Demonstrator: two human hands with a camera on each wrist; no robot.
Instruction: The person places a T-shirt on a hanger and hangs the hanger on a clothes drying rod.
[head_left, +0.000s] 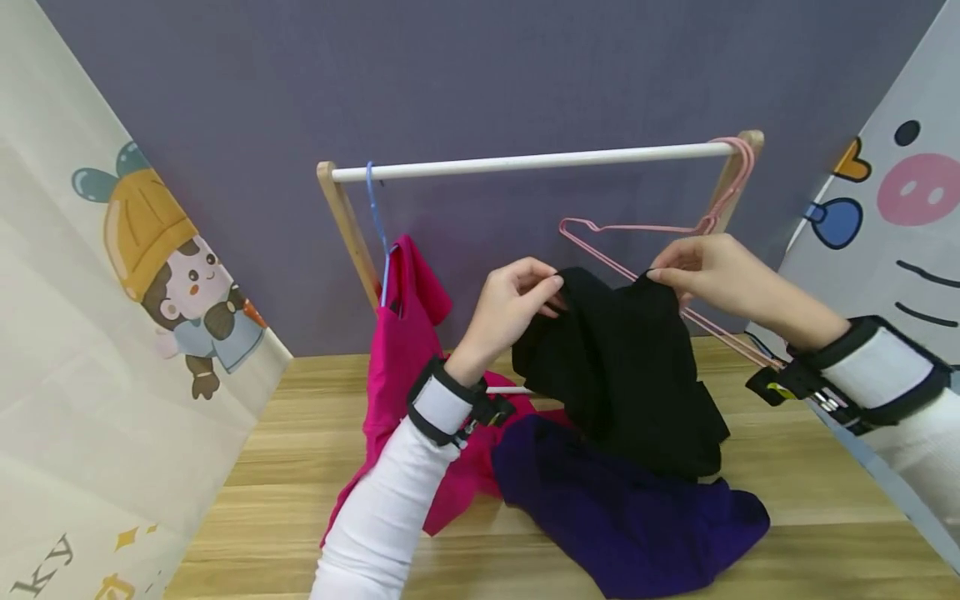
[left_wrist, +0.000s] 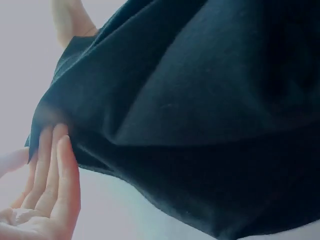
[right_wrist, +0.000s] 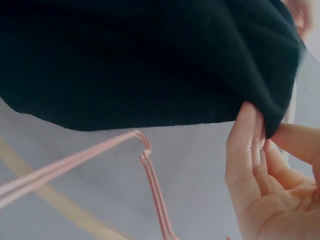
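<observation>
A black garment (head_left: 626,367) hangs from both hands in front of the rack, its lower part falling over a dark purple garment (head_left: 637,517). My left hand (head_left: 517,304) pinches its upper left edge between thumb and fingers. At the upper right corner, my right hand (head_left: 701,267) pinches the cloth the same way. The left wrist view shows the black cloth (left_wrist: 190,100) spread beside the left fingers. In the right wrist view, pink hangers (right_wrist: 157,200) stand just beyond the cloth's edge, apart from the right hand. Whether the garment is a shirt, I cannot tell.
A rack with a white rail (head_left: 525,162) and wooden end posts stands at the back. Pink hangers (head_left: 738,179) hang at its right end. On the left, a magenta garment (head_left: 397,367) hangs from a blue hanger (head_left: 375,208). The wooden table (head_left: 285,492) lies beneath.
</observation>
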